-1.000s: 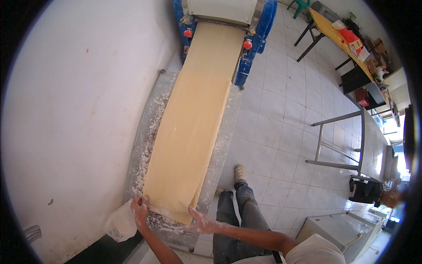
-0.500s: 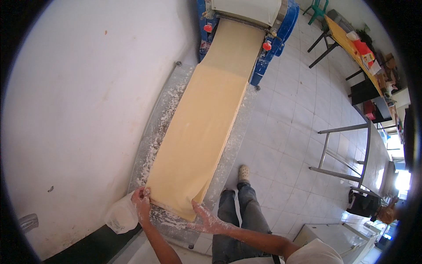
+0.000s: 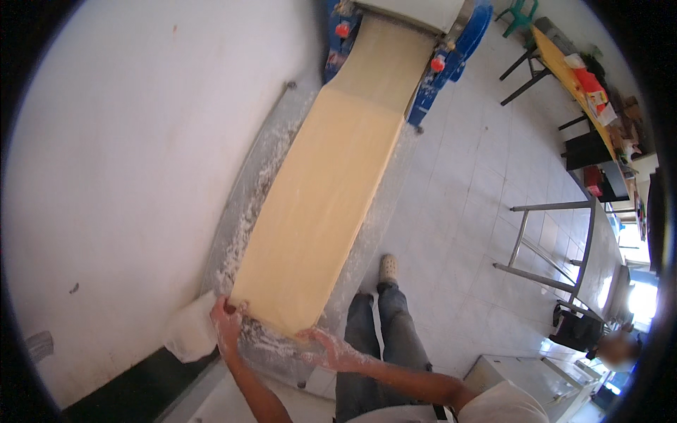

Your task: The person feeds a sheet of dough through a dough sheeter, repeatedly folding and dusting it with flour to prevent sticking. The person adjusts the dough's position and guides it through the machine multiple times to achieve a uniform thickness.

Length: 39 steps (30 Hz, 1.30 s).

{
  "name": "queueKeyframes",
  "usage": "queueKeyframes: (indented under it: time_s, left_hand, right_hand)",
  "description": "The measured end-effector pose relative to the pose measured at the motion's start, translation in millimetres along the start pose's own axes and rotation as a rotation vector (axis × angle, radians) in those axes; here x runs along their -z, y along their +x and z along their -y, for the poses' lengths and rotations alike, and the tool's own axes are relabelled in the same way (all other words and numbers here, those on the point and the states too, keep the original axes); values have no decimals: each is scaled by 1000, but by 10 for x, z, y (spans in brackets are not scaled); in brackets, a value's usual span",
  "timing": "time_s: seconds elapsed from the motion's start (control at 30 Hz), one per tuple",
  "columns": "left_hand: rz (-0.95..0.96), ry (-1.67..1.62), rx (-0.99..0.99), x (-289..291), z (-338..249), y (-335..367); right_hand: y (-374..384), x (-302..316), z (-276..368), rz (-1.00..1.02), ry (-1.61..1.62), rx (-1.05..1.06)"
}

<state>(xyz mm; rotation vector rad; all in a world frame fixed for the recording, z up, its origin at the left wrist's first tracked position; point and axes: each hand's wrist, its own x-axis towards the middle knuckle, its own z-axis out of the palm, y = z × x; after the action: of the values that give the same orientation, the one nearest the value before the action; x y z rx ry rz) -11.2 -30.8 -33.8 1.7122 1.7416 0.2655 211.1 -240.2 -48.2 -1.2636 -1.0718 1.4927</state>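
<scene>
A long pale-yellow dough sheet (image 3: 321, 190), which looks layered along its right edge, runs down a floured metal table (image 3: 367, 211). Its far end comes from between the sides of a blue and white dough sheeter (image 3: 423, 106) with red knobs. At the near left corner of the dough, my left hand (image 3: 227, 326) has its fingers closed on the edge. My right hand (image 3: 337, 351) grips the near right corner, thumb and fingertips at the edge. Loose flour dusts the metal around both hands, and some whitens my fingers.
A white plastic bag (image 3: 192, 330) bulges beside my left hand, against the white wall (image 3: 141, 162). My legs (image 3: 395, 324) stand right of the table on tiled floor. Farther right are a steel table (image 3: 599, 261), a yellow-topped table (image 3: 564, 70) and a white cabinet (image 3: 515, 377).
The near right corner of the dough, raised in a fold before, now lies flatter. My right hand has shifted slightly left with it; my left hand stays at its corner. The view has tilted slightly.
</scene>
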Motion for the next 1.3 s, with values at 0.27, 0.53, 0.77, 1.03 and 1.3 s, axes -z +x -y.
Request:
queueKeyframes:
  time_s: [0.27, 0.53, 0.77, 1.03, 1.3]
  left_hand:
    - [21, 23, 85, 85, -261, -40]
    - [3, -125, 98, 58, -221, 47]
    - [-60, -1, 95, 98, -102, 23]
    - [-51, 22, 206, 151, -176, -13]
    - [-77, 76, 287, 162, -267, -50]
  right_hand:
    - [-57, 16, 149, 68, -196, 58]
    - [-49, 68, 188, 81, -191, -2]
    - [-38, 76, 191, 171, -189, -72]
    - [-14, 173, 189, 267, -160, -132]
    - [35, 110, 264, 182, -193, -108]
